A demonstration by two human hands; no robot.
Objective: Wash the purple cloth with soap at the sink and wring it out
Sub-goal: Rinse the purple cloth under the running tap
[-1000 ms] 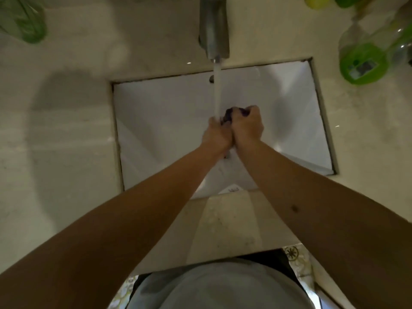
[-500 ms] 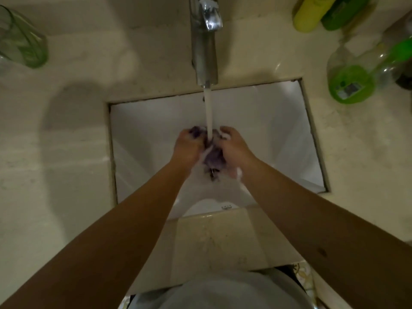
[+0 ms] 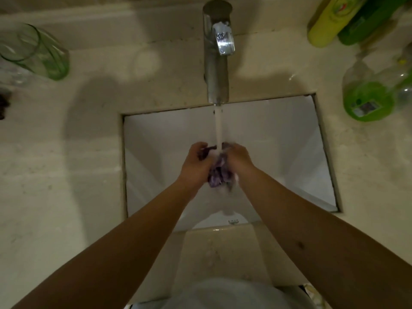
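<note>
Fingers (image 3: 201, 146) of the left hand (image 3: 196, 166) and of the right hand (image 3: 239, 159) are curled around a bunched purple cloth (image 3: 218, 175), which is squeezed between the two palms at the centre of the frame. The cloth sits directly under a stream of water (image 3: 219, 128) falling from the metal tap (image 3: 217, 52) at the top centre. Both hands are held over the white sink (image 3: 156, 141), a square basin set into the pale stone desk (image 3: 55, 175). Both bare forearms reach in from the lower corners of the frame. At the upper left of the desk stands a green-tinted glass (image 3: 38, 52). At the upper right lie a yellow bottle (image 3: 327, 21) and a dark green bottle (image 3: 365, 18), side by side. Below them, at the right edge, is a clear bottle of green liquid (image 3: 367, 97).
</note>
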